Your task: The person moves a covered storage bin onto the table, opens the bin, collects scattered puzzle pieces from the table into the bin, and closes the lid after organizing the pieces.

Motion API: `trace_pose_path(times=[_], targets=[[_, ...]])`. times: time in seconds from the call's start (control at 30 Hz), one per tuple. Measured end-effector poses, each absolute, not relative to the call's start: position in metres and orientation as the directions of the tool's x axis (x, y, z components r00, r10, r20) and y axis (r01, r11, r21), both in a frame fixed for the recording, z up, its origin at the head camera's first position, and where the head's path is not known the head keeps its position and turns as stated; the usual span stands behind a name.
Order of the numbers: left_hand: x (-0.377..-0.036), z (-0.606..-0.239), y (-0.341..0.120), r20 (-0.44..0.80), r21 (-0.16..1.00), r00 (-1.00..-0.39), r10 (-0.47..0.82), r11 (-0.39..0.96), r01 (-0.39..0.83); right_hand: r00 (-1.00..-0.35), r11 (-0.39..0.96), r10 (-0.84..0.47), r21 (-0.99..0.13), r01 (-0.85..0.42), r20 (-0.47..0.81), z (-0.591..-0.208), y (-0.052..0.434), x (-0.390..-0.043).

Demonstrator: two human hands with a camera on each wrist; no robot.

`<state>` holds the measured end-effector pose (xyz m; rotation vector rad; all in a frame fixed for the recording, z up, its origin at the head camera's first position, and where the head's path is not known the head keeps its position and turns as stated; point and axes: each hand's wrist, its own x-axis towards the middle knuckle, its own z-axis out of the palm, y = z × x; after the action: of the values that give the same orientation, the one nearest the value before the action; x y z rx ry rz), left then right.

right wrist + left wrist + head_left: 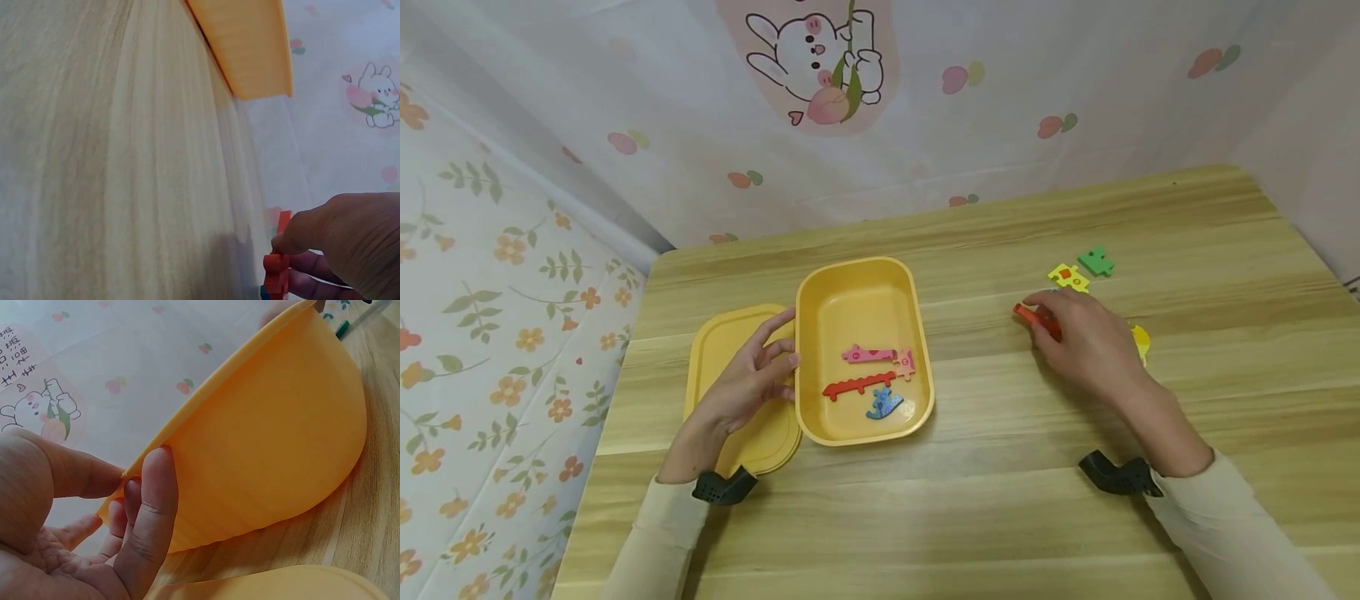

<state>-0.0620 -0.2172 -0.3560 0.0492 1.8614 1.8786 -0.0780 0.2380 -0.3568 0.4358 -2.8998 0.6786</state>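
Observation:
My left hand [745, 379] pinches the left rim of a yellow plastic box [859, 304], with the thumb on the rim and fingers against the outer wall. Inside the box lie puzzle pieces: a pink one [868, 356], a light pink one [906, 364], a long red one [857, 384] and a blue one [885, 404]. To the right of the box, my right hand [1097, 346] pinches a red puzzle piece [277, 272] between thumb and fingers. A bit of blue [263, 292] shows beside that piece; whether it is held too, I cannot tell.
A yellow lid [722, 350] lies left of the box, partly under my left hand. Beyond my right hand are a yellow puzzle piece [1070, 277] and a green one [1097, 262]. Another yellow piece [1141, 340] is partly hidden behind the hand. A patterned cloth borders the wooden table [970, 517].

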Motion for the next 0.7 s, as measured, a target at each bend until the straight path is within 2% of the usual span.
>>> trace_pose_path(times=[0.43, 0.7], targets=[[-0.064, -0.356, -0.216, -0.309, 0.949, -0.879, 0.364, 0.056, -0.31, -0.961, 0.853, -0.219, -0.444, -0.274, 0.171, -0.342, 0.228, -0.082], [-0.063, -0.357, -0.218, -0.31, 0.948, -0.878, 0.365, 0.046, -0.315, -0.973, 0.817, -0.184, -0.528, -0.232, 0.142, -0.334, 0.219, -0.089]])
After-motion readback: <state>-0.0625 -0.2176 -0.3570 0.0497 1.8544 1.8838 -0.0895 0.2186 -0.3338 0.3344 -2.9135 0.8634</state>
